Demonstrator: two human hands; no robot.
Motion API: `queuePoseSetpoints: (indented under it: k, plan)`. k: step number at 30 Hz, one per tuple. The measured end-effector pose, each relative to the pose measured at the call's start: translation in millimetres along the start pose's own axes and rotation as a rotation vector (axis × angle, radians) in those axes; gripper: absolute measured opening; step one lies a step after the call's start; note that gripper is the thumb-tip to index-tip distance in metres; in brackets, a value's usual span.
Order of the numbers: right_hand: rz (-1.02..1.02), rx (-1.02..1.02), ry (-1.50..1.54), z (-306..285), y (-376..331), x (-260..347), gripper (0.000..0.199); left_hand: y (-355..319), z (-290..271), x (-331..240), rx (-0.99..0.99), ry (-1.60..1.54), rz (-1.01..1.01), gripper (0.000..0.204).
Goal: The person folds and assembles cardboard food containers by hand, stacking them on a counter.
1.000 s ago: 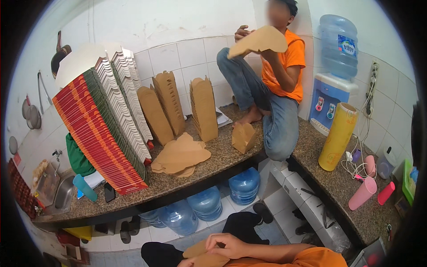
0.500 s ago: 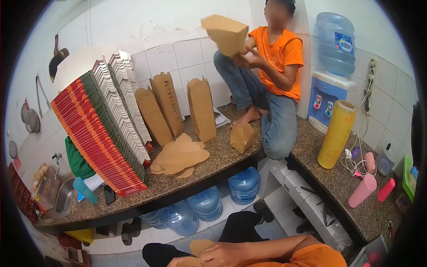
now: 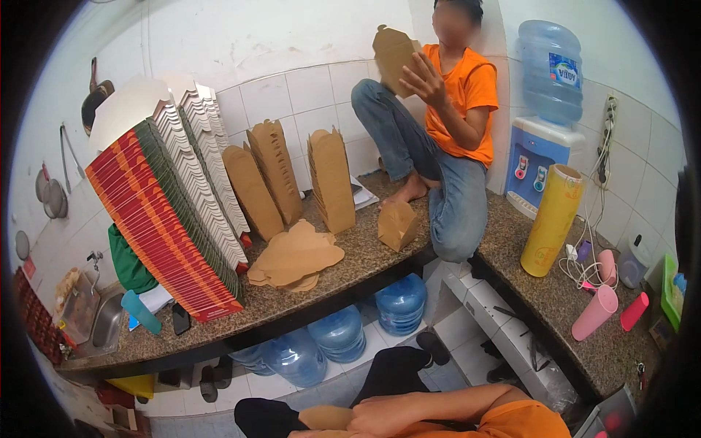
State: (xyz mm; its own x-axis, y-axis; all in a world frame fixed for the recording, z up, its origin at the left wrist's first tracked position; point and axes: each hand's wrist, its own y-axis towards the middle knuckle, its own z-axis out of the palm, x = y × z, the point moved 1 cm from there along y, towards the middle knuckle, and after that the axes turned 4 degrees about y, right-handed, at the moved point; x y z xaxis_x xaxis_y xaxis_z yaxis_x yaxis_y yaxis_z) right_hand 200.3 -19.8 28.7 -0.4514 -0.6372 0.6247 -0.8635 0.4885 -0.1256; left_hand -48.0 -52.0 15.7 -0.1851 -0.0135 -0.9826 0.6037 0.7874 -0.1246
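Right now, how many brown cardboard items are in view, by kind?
Upright stacks of nested boxes: 3
Lone folded box on the counter: 1
Box held by the seated person: 1
Pile of flat blanks: 1
Cardboard piece under the wearer's hand: 1
Total: 7

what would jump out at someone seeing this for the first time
A tall leaning stack of red, green and white flat cartons fills the left of the granite counter. A person in an orange shirt sits on that counter folding a brown cardboard box. At the lower edge, the wearer's hands hold brown card.
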Motion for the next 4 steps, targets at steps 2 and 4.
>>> queuePoseSetpoints:
  k: [2,4]
  plan:
    - [-0.003,0.054,0.009,3,8,-3,0.057,2,-2,17,-0.130,0.315,-0.033,0.019]
    - [0.064,0.233,-0.051,-3,13,2,0.031,1,1,-16,-0.097,0.321,-0.022,0.021]
